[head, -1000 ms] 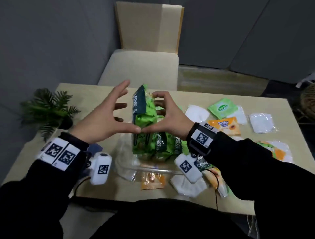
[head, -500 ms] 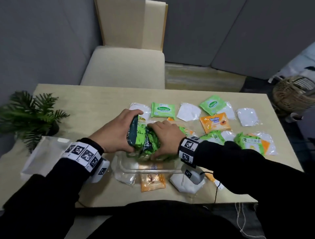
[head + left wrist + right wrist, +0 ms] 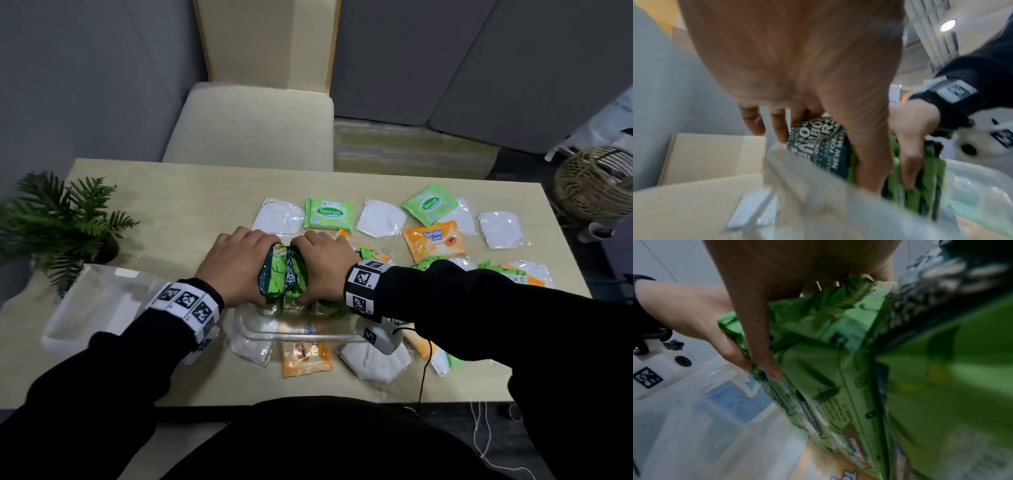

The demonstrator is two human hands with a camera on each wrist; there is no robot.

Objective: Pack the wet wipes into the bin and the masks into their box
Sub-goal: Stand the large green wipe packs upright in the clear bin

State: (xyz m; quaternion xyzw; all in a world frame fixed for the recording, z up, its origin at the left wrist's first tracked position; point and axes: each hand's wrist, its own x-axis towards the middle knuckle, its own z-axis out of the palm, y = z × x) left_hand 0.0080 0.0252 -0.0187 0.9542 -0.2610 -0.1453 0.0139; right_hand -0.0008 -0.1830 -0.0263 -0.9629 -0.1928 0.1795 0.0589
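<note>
Both hands squeeze one bundle of green wet wipes packs point(image 3: 284, 274) from either side. My left hand point(image 3: 236, 263) grips its left face and my right hand point(image 3: 322, 263) its right face, thumbs down along the near edge. The bundle stands upright with its lower end inside the clear plastic bin point(image 3: 298, 330) at the table's near middle. In the wrist views, the packs point(image 3: 828, 353) sit low in the bin point(image 3: 972, 175). White masks in clear wrappers point(image 3: 279, 216) point(image 3: 380, 217) point(image 3: 500, 229) lie flat further back. A white box point(image 3: 92, 305) stands at my left.
Loose Sanicare packs point(image 3: 329, 213) point(image 3: 430, 204) and an orange Tender Love pack point(image 3: 433, 241) lie behind the bin. Another orange pack point(image 3: 306, 356) and masks point(image 3: 375, 363) lie at the near edge. A potted plant point(image 3: 61, 222) stands far left, a chair point(image 3: 253, 126) behind the table.
The bundle, held high above the table a second ago, has come down into the bin. Both hands have closed tighter round it.
</note>
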